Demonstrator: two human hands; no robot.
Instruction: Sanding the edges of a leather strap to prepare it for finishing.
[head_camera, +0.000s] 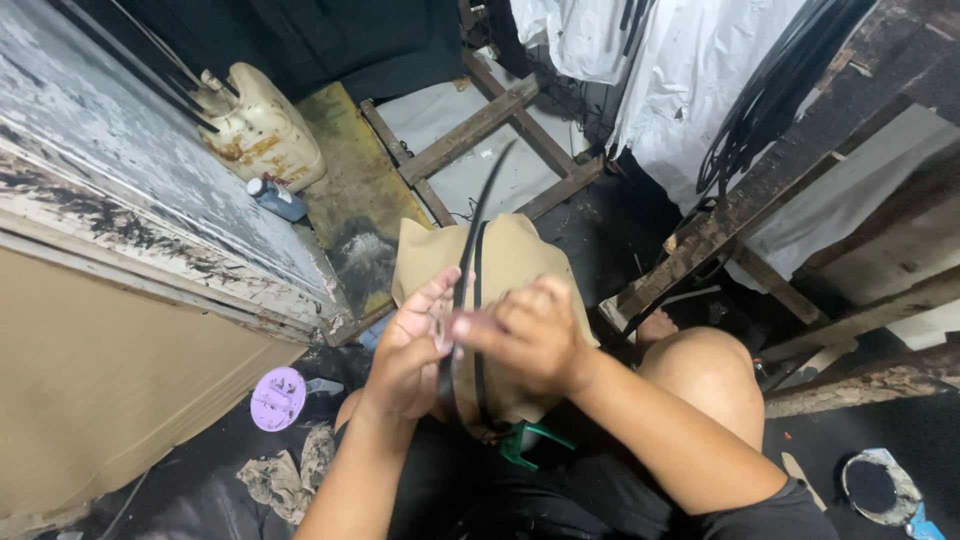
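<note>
A tan leather-like piece (520, 255) with a scalloped edge lies over my lap. A thin black strip (478, 215) runs along its middle and sticks up past its far edge. My left hand (410, 350) grips the piece and the strip from the left, thumb on top. My right hand (530, 335) presses down on the strip with thumb and forefinger beside the left thumb. A green clamp handle (530, 440) pokes out under the near edge of the piece.
A dirty white jug (262, 130) and a small blue-capped bottle (275, 198) stand at upper left by a worn grey panel (130, 150). A purple lid (278, 398) and rags (285, 480) lie on the floor. Wooden frames (480, 125), black cords (770, 90) and white sheeting (690, 60) are ahead and right.
</note>
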